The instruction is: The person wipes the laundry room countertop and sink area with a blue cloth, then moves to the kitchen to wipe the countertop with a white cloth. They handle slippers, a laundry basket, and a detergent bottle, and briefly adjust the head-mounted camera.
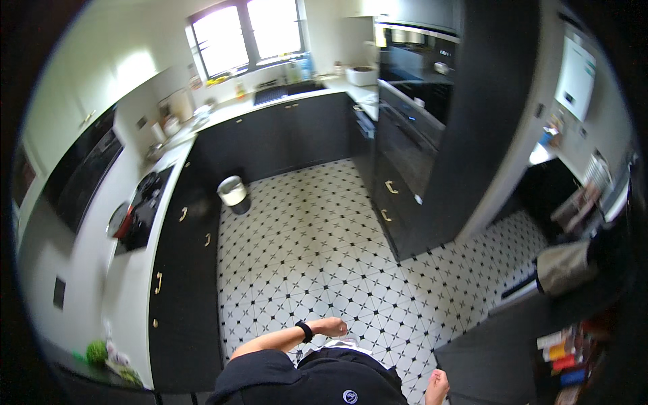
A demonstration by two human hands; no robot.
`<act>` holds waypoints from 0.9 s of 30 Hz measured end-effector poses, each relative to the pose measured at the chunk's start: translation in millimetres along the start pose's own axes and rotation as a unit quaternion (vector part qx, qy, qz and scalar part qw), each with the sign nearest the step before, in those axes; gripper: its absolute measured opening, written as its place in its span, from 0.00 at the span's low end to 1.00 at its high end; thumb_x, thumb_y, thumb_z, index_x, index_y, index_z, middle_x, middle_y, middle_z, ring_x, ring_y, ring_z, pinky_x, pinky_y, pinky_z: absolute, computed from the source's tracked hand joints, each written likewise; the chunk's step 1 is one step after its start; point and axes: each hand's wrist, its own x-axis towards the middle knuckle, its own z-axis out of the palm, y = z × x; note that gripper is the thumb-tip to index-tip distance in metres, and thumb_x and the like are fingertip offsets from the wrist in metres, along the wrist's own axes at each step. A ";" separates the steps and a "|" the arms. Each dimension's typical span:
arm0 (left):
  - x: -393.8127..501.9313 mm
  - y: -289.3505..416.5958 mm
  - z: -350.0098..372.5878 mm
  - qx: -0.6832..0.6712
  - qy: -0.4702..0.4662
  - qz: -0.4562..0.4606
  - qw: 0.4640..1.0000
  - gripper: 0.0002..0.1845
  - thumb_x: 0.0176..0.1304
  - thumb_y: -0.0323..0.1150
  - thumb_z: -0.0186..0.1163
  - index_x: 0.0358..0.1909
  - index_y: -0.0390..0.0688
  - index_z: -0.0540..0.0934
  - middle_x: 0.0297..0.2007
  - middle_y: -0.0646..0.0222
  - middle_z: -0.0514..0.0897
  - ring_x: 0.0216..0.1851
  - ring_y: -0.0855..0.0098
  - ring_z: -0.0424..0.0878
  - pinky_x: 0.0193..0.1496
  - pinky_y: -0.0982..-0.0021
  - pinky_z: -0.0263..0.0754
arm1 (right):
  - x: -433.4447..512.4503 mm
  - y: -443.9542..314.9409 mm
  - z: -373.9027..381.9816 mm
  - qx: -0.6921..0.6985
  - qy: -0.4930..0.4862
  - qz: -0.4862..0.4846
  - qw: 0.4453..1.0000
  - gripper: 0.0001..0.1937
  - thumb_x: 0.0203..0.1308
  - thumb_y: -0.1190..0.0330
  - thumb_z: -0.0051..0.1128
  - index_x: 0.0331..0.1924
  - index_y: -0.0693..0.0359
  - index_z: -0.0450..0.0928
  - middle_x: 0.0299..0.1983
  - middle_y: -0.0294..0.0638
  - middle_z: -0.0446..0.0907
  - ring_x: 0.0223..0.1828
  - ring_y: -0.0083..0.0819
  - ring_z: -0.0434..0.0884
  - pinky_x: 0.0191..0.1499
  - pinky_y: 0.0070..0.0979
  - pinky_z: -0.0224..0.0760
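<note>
My left hand (pixel 332 326) is held in front of my waist, with a dark band (pixel 305 331) around the wrist. Its fingers are curled in, and nothing shows in them. Low at my right side is my right hand (pixel 437 388), fingers also curled, with no object visible in it. Neither hand touches furniture. Before me stretches a floor of white patterned tiles (pixel 324 243) with small black diamonds. A bin (pixel 234 195), pale above and dark below, stands on it by the left cabinets.
Dark cabinets (pixel 187 283) line the left, under a white worktop with a hob (pixel 147 212) and a pan (pixel 120 221). The sink (pixel 288 91) lies below the window. A built-in oven (pixel 412 126) rises at right, beside a doorway. A dark panel (pixel 486 354) stands near my right hand.
</note>
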 end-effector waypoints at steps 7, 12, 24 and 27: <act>-81.0 -92.8 37.2 -0.138 0.194 -0.292 0.926 0.16 0.64 0.39 0.55 0.40 0.37 0.83 0.40 0.49 0.87 0.42 0.50 0.85 0.46 0.54 0.78 | 77.0 -142.1 -6.6 -0.082 -0.149 -0.121 0.978 0.23 0.75 0.53 0.45 0.58 0.64 0.79 0.52 0.60 0.82 0.57 0.57 0.80 0.57 0.45 0.73; -110.0 -145.3 85.1 -0.198 0.235 -0.376 0.874 0.14 0.60 0.39 0.58 0.35 0.39 0.84 0.30 0.58 0.87 0.32 0.62 0.83 0.37 0.58 0.76 | 113.5 -184.9 50.9 0.005 -0.115 -0.267 0.957 0.09 0.62 0.78 0.56 0.46 0.68 0.79 0.39 0.53 0.83 0.41 0.46 0.85 0.44 0.36 0.77; -48.9 -165.9 5.9 -0.145 0.136 -0.360 0.911 0.18 0.65 0.38 0.53 0.49 0.41 0.85 0.44 0.51 0.88 0.48 0.53 0.86 0.51 0.57 0.78 | 117.9 -184.7 62.5 0.001 -0.104 -0.194 0.975 0.10 0.60 0.77 0.55 0.46 0.68 0.79 0.38 0.51 0.83 0.39 0.46 0.83 0.44 0.36 0.76; -10.7 -161.5 -24.4 -0.120 0.103 -0.321 0.934 0.18 0.64 0.39 0.55 0.48 0.42 0.86 0.44 0.51 0.88 0.49 0.52 0.85 0.52 0.56 0.78 | 102.0 -167.3 50.2 -0.001 -0.071 -0.144 0.987 0.10 0.62 0.77 0.55 0.47 0.67 0.79 0.39 0.52 0.82 0.42 0.47 0.83 0.46 0.37 0.76</act>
